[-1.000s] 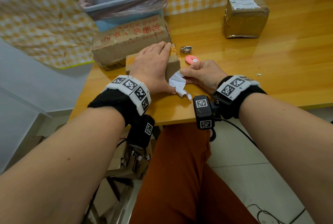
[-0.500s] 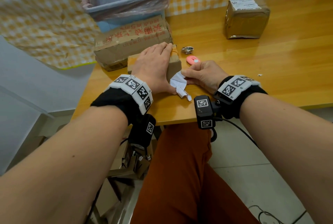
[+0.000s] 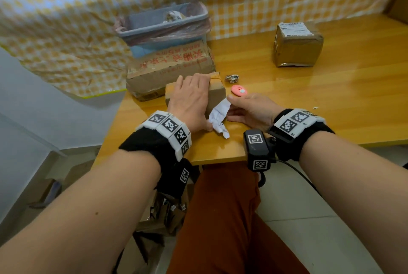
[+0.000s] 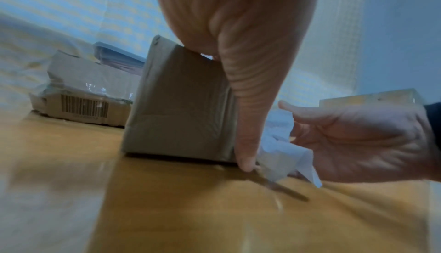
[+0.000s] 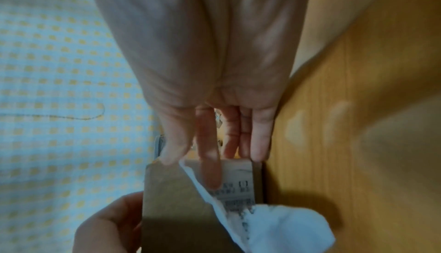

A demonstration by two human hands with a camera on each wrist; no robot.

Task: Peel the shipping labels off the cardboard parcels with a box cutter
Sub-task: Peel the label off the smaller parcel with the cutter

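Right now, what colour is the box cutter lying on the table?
Pink, with a pale round button; the box cutter shows best in the head view.

Your head view is evenly bright, with glare patches on the glossy table and wide-angle bending at the edges. Both wrist views are dimmer, blue-tinted and motion-blurred (the near skin fills them, unfocused).

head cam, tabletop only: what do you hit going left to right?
large printed carton → left hand on the small parcel → half-peeled label → pink box cutter → right hand → labelled parcel at far right.
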